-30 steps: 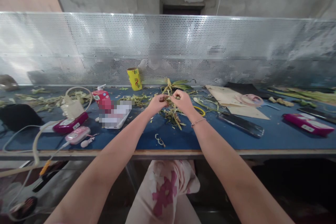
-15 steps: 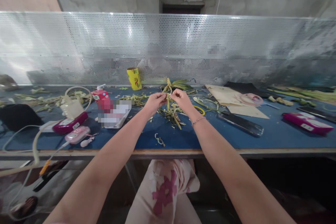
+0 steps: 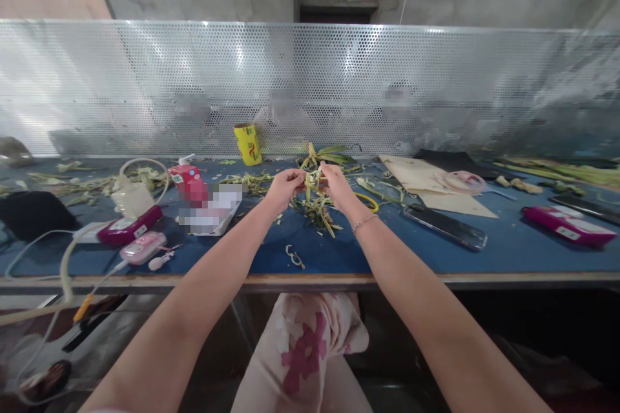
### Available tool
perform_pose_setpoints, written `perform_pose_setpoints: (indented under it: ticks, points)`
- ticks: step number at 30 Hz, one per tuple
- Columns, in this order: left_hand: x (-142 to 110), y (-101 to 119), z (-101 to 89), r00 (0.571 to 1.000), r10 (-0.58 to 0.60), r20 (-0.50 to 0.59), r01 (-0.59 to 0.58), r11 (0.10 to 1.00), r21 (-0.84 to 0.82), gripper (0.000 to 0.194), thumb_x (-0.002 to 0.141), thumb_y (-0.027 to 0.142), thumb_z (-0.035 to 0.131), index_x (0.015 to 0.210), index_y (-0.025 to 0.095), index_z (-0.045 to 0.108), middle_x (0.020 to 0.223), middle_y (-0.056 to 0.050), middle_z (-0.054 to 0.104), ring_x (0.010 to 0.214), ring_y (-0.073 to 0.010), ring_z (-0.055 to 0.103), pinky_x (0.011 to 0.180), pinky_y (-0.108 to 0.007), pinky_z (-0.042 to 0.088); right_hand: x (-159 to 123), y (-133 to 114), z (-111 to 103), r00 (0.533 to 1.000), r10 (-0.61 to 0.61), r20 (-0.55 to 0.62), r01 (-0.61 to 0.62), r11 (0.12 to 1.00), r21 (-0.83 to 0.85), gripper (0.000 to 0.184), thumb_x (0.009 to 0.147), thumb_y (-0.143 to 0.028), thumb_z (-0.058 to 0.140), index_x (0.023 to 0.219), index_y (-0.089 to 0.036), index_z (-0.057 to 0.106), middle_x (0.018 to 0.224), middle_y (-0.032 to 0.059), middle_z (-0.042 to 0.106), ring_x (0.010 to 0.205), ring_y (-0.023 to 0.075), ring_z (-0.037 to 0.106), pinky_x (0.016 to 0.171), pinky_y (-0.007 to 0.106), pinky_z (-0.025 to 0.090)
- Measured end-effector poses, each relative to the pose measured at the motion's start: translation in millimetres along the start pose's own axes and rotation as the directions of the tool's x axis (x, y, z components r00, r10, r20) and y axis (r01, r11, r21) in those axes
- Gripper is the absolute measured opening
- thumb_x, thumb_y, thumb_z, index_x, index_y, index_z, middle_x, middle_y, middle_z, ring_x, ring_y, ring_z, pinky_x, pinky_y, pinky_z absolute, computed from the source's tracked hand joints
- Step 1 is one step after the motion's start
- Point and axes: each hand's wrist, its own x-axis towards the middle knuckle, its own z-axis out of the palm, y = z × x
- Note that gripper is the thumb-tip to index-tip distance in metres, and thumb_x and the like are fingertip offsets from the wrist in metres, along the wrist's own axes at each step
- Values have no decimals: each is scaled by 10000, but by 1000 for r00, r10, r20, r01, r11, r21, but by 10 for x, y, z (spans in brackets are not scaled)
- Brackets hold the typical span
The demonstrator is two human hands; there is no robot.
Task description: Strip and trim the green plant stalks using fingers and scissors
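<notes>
In the head view, my left hand (image 3: 287,188) is closed in a pinch on one side of a pale green plant strip (image 3: 311,179). The fingers of my right hand (image 3: 335,186) close on its other side, the thumb side turned up. The strip spans the small gap between the hands, above a heap of plant scraps (image 3: 322,216). Just behind the hands lies a bunch of long green leaves (image 3: 332,156) with a yellowish stem end. A small curled scrap (image 3: 294,257) rests near the table's front edge.
Toward the left are a yellow can-like container (image 3: 248,144), a red bottle (image 3: 188,182), a white tray (image 3: 227,210), a magenta box (image 3: 130,226) and cables. To the right lie a phone (image 3: 445,226), cardboard (image 3: 411,174) and another magenta box (image 3: 569,226). A perforated metal screen (image 3: 310,77) stands behind.
My fingers have shifted slightly on the plant strip, and more of it shows between the hands. My right hand's fingertips have turned upward. Things on the table stay where they were.
</notes>
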Motion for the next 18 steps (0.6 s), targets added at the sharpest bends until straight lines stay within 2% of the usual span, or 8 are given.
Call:
perform_pose_setpoints:
  ticks: [4,9,13,18]
  points:
    - [-2,-5,7,1000,13,23,-14,1000,23,219,623,271,702,711,125,564,621,15,566,550,-65,533,599,-229,460,-14,-23,12,994,109,23,-110,993,33,397,699,-588,548,731,-204,451,650,-16,545,564,107,535,560,248,436]
    - [-1,-12,11,1000,11,21,-12,999,49,179,677,250,658,711,138,523,604,27,556,532,-64,530,596,-229,463,-33,-12,9,990,139,34,-136,988,-78,352,774,-537,469,708,-192,499,659,-2,556,554,101,515,536,239,414]
    - [-15,2,35,1000,-9,19,8,999,45,140,729,223,597,720,152,477,620,27,561,539,-73,545,605,-243,472,-44,14,-4,996,55,68,-44,988,-149,327,770,-542,456,732,-217,469,681,-20,540,571,109,498,546,250,407]
    - [-42,37,66,1000,-1,20,0,998,61,115,753,200,552,753,170,441,676,28,571,553,-79,561,584,-241,472,-12,70,-44,981,-175,89,194,935,-297,363,798,-574,371,742,-224,450,715,-11,526,694,130,490,659,272,409]
